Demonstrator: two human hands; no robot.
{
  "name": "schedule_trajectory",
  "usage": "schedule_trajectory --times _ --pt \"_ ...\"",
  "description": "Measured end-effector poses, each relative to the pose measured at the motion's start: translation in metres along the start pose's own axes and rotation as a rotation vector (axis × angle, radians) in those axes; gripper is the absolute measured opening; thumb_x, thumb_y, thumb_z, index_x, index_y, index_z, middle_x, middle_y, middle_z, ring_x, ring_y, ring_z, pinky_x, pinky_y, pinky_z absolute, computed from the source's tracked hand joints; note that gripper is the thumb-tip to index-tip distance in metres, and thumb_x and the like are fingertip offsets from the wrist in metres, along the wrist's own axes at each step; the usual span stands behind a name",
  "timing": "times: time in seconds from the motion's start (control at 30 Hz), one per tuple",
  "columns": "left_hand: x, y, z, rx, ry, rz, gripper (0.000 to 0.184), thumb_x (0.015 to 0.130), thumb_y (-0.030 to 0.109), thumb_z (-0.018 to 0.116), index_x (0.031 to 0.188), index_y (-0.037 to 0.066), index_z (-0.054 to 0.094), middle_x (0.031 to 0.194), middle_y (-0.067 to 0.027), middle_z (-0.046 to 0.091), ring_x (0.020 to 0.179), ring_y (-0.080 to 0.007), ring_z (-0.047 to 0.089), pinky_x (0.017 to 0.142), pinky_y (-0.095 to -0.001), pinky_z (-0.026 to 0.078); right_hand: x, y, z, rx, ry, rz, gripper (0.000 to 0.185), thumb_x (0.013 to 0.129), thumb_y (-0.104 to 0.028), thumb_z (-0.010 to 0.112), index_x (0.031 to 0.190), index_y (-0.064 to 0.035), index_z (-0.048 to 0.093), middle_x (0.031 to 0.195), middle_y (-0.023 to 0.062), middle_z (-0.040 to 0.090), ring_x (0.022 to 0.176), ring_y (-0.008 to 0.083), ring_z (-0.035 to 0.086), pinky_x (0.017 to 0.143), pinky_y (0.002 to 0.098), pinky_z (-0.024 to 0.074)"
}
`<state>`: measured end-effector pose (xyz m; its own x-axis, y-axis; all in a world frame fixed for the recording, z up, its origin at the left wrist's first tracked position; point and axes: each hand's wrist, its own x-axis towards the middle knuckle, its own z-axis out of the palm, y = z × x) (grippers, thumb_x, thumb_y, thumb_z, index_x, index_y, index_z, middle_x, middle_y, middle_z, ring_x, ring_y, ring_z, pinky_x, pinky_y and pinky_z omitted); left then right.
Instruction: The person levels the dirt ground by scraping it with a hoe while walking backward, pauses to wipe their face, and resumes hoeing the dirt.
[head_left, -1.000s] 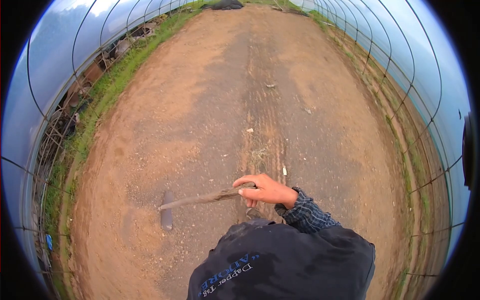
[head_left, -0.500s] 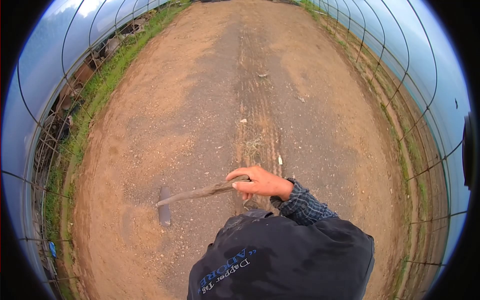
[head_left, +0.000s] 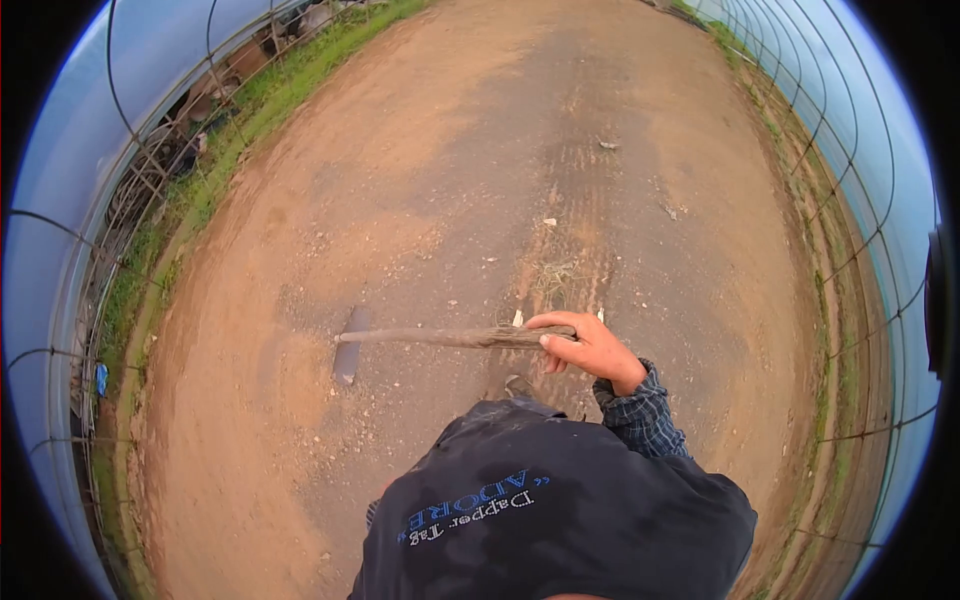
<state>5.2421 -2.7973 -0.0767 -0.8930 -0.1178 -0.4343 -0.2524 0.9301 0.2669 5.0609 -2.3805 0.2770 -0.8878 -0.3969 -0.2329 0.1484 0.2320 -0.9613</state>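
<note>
My right hand (head_left: 592, 352) is closed around the end of the wooden handle of a hoe (head_left: 450, 338). The handle runs out to the left, nearly level across the view. At its far end is a flat grey metal blade (head_left: 352, 348), over the dirt ground; whether it touches the soil I cannot tell. A sliver of my left hand (head_left: 386, 486) shows beside a plaid cuff at the left edge of my dark top (head_left: 580, 510). Its fingers are hidden.
Packed dirt ground (head_left: 260, 370) stretches ahead between curved metal tunnel hoops. A ridged track with dry grass (head_left: 555, 280) and pale scraps runs along the middle. Green weeds (head_left: 270, 100) line the left edge, with clutter beyond. A blue scrap (head_left: 102, 378) lies far left.
In the view, my right hand has moved right and slightly up with the hoe, and its handle is more level. The camera has also turned, shifting the track to the right.
</note>
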Motion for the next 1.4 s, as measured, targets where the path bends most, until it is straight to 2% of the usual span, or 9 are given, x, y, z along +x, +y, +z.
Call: schedule_trajectory --times 0.17,0.2,0.27,0.43,0.63,0.77,0.93,1.1,1.4 --pt "-0.039 -0.009 0.023 0.094 -0.229 0.077 0.023 0.079 0.026 0.051 0.087 0.005 0.055 0.082 -0.0108 0.06 0.072 -0.0211 0.058 0.062 -0.0348 0.048 -0.012 0.007 -0.007 -0.004 -0.095 0.072 0.037 0.079 -0.014 0.051 0.111 0.004 0.048 0.08 0.011 0.057 0.06 0.0138 0.059 0.054 0.0239 0.0483" --pt "-0.042 0.013 -0.007 -0.678 -0.282 -0.355 0.024 0.08 0.026 0.048 0.085 0.003 0.055 0.079 -0.0087 0.058 0.07 -0.0173 0.057 0.061 -0.0319 0.049 -0.016 0.011 -0.01 0.03 -0.084 0.113 0.036 0.079 -0.013 0.051 0.111 0.0033 0.048 0.081 0.0111 0.058 0.06 0.0142 0.059 0.054 0.0242 0.0487" --pt "-0.027 0.011 0.009 -1.122 -0.209 -0.748 0.026 0.081 0.026 0.046 0.086 0.002 0.054 0.079 -0.0081 0.058 0.069 -0.0154 0.056 0.061 -0.0289 0.049 -0.025 0.021 -0.016 0.055 -0.114 0.177 0.036 0.079 -0.013 0.051 0.111 0.0026 0.048 0.081 0.0112 0.058 0.06 0.0146 0.059 0.053 0.0245 0.0492" --pt "0.009 0.044 0.002 -1.154 -0.158 -0.628 0.026 0.081 0.028 0.048 0.081 0.002 0.053 0.07 -0.0062 0.056 0.06 -0.0135 0.055 0.054 -0.0269 0.048 -0.039 0.05 -0.036 -0.064 -0.114 0.586 0.036 0.078 -0.014 0.053 0.109 0.0033 0.049 0.082 0.0105 0.059 0.065 0.0166 0.059 0.055 0.0272 0.0483" --pt "0.084 0.136 0.001 -1.287 -0.334 -0.594 0.032 0.086 0.034 0.044 0.083 0.003 0.051 0.071 -0.0062 0.055 0.059 -0.0144 0.055 0.058 -0.0297 0.048 -0.033 0.117 -0.057 -0.851 -0.314 0.436 0.034 0.071 -0.023 0.063 0.093 0.0015 0.053 0.076 0.0211 0.058 0.069 0.0342 0.058 0.058 0.0381 0.0438" --pt "0.127 0.211 -0.015 -1.552 -0.437 -0.747 0.038 0.085 0.039 0.044 0.095 0.002 0.046 0.08 -0.0109 0.053 0.067 -0.019 0.054 0.067 -0.0355 0.05 -0.008 0.118 -0.068 -1.001 -0.492 0.75 0.035 0.075 -0.028 0.05 0.099 -0.002 0.053 0.098 0.0262 0.053 0.096 0.037 0.052 0.079 0.0402 0.0406" --pt "0.206 0.267 -0.004 -2.402 -0.143 -0.938 0.04 0.084 0.035 0.049 0.1 0.0 0.038 0.081 -0.0112 0.05 0.071 -0.0212 0.052 0.07 -0.0392 0.05 0.005 0.142 -0.105 -0.924 -0.448 0.713 0.023 0.073 -0.022 0.05 0.08 0.0 0.048 0.077 0.0283 0.055 0.081 0.0431 0.053 0.066 0.0467 0.0408" --pt "0.261 0.31 0.007 -2.297 0.034 -1.305 0.023 0.082 0.015 0.051 0.064 0.007 0.04 0.055 -0.0039 0.039 0.049 -0.0141 0.037 0.048 -0.0301 0.039 0.037 0.154 -0.158 -1.047 -0.416 0.658 0.024 0.071 -0.024 0.053 0.077 -0.0014 0.048 0.073 0.0249 0.055 0.074 0.0408 0.055 0.062 0.046 0.0425" --pt "0.27 0.455 0.031 -2.292 -0.263 -1.31 0.02 0.079 0.017 0.056 0.068 0.007 0.043 0.064 -0.0069 0.043 0.058 -0.0201 0.045 0.059 -0.0363 0.044 0.023 0.195 -0.32 -1.164 -0.256 0.573 0.024 0.063 -0.023 0.062 0.062 -0.0021 0.051 0.061 0.0212 0.054 0.061 0.0382 0.055 0.053 0.0426 0.0438"
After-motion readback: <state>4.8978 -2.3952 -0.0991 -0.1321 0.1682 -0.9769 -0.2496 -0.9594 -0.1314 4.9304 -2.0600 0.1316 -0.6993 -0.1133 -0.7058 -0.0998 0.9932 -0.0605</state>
